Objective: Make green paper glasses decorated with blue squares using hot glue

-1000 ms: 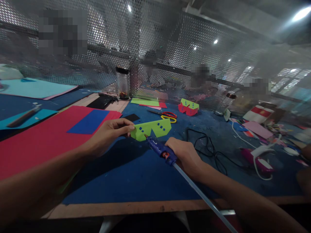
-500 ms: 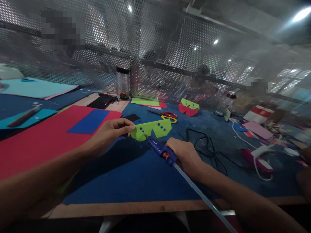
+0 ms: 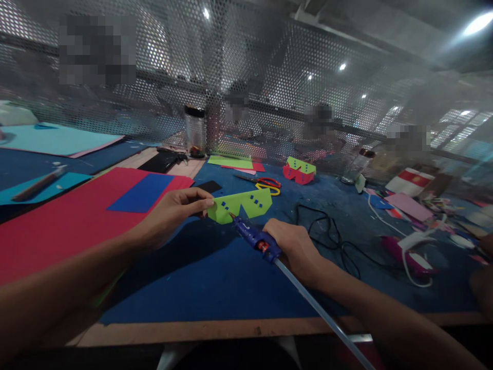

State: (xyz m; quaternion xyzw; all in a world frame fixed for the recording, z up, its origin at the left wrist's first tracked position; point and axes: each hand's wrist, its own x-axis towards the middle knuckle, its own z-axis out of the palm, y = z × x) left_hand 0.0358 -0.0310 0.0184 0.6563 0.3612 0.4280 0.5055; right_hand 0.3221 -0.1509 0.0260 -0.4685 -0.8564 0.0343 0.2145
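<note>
My left hand (image 3: 188,204) pinches the left end of a lime-green paper cutout (image 3: 246,202), which has a V-shaped notch in its lower edge and several small blue squares on it. In my right hand (image 3: 292,244) is a blue hot glue gun (image 3: 252,235), gripped by its handle. Its nozzle points up and left at the cutout's lower left part, by the blue squares; whether it touches the paper I cannot tell. From the gun's back a long clear glue stick (image 3: 316,306) runs toward the lower right.
Scissors (image 3: 267,184) with red and yellow handles lie behind the cutout. Farther back stands a green-and-red cutout (image 3: 299,171). Red sheets (image 3: 88,216) and a blue strip (image 3: 142,192) lie left. A black cord (image 3: 331,231) and a pink-and-white device (image 3: 408,254) are right. A jar (image 3: 195,132) stands by the mesh.
</note>
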